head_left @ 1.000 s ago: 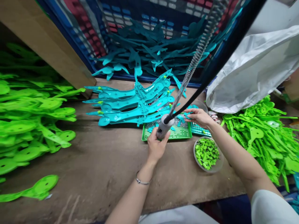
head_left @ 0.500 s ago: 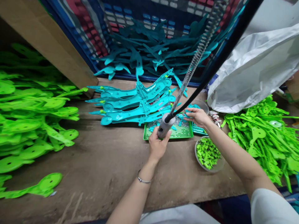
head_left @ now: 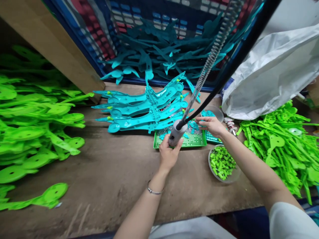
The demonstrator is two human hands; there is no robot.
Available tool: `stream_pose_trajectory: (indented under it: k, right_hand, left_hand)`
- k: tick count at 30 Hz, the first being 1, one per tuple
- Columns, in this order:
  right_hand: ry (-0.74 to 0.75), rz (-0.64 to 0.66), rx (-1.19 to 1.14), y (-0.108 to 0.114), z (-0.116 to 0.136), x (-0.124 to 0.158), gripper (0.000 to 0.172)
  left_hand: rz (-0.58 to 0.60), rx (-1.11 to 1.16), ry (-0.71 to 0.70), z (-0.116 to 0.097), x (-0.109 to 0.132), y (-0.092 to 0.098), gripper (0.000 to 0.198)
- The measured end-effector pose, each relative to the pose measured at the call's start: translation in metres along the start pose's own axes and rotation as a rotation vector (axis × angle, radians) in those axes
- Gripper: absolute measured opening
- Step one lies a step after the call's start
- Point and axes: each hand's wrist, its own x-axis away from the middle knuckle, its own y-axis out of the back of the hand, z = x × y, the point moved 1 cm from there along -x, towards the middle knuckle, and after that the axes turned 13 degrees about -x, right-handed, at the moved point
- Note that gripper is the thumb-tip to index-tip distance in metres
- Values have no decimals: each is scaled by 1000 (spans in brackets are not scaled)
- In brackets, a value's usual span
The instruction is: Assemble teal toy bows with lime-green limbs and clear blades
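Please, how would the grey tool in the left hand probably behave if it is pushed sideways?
The grey tool probably stays stiff, as its casing looks hard. A push may feel springy, since a coil spring runs up from its top. The thick black cable likely adds some drag.

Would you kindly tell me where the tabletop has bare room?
The largest bare patch lies between the left lime-green pile and the left forearm, nearer than the turquoise parts. A smaller one lies between that forearm and the bowl of green pieces. It is crowded around the green tray and right hand.
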Motion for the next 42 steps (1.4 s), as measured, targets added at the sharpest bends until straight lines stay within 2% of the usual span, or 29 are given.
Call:
stream_pose_trajectory:
  k: [4, 9, 17, 21, 25, 29, 33, 38, 42]
  right_hand:
    - [10, -13, 36, 1, 2, 3, 22]
    - [71, -23, 18, -2, 4, 3, 30]
    - [110, -46, 18, -4, -3, -4, 34]
    - [199, -81, 201, 8, 4, -11, 38]
    - [341, -218, 424, 32, 22, -22, 34]
    - [359, -252, 611, 48, 31, -25, 34]
    - [371, -225, 703, 49, 31, -12, 31]
    - [358, -101, 733, 47, 35, 26, 23]
    - [381, -122, 804, 69, 34, 72, 28]
  left_hand:
    - [6, -5, 4, -1, 0, 1, 33]
    - [3, -9, 17, -1, 0, 1, 35]
    - [1, -7, 4, -2, 0, 1, 34]
    - [-3, -16, 16, 0, 0, 0, 34]
    - [1, -9, 12, 2, 0, -1, 34]
    - [-2, -20, 3, 2, 0, -1, 33]
    - [27, -14, -23, 2, 2, 0, 34]
    - [159, 30, -112, -1, 7, -1, 35]
    - [265, 69, -165, -3, 12, -8, 38]
